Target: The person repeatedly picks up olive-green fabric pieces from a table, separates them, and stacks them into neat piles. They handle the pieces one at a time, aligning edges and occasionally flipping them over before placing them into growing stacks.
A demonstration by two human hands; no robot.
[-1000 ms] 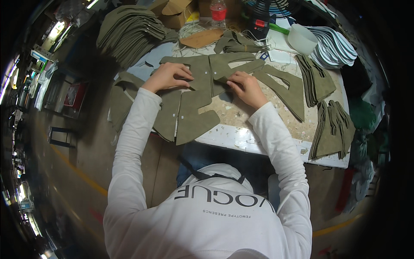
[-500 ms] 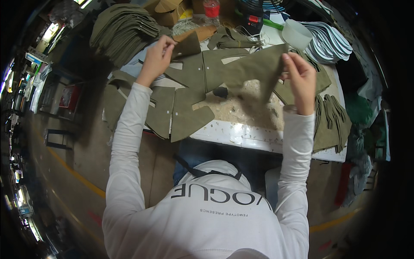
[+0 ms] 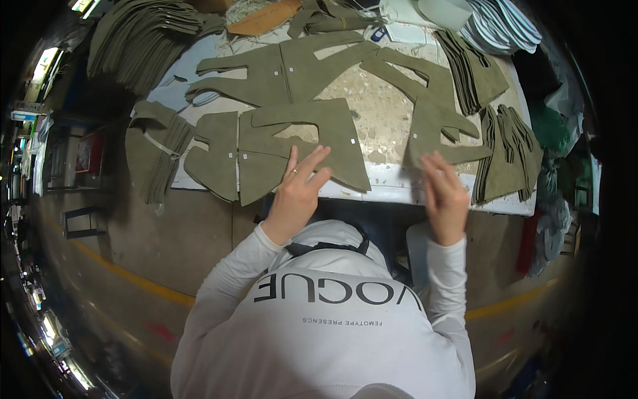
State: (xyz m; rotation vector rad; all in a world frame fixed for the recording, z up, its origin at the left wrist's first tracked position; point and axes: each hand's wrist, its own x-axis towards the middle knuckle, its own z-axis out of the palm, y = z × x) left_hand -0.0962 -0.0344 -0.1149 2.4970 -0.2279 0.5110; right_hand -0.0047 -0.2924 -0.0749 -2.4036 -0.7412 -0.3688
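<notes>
Left olive panel lies flat on the table; left hand over its lower edge, fingers spread. Right olive panel sits just beyond the right hand, blurred, grip indeterminable. White tub: contents not visible. Earlier, both hands held cloth raised.

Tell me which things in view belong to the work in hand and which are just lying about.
Likely part of the work:
labelled green piece under the left hand
forked green piece by the right hand, contact unclear
flat green pieces farther back
green stacks at the right, probably

Seemingly just lying about:
whitish bowl
orange-brown flat piece
dark stool
</notes>
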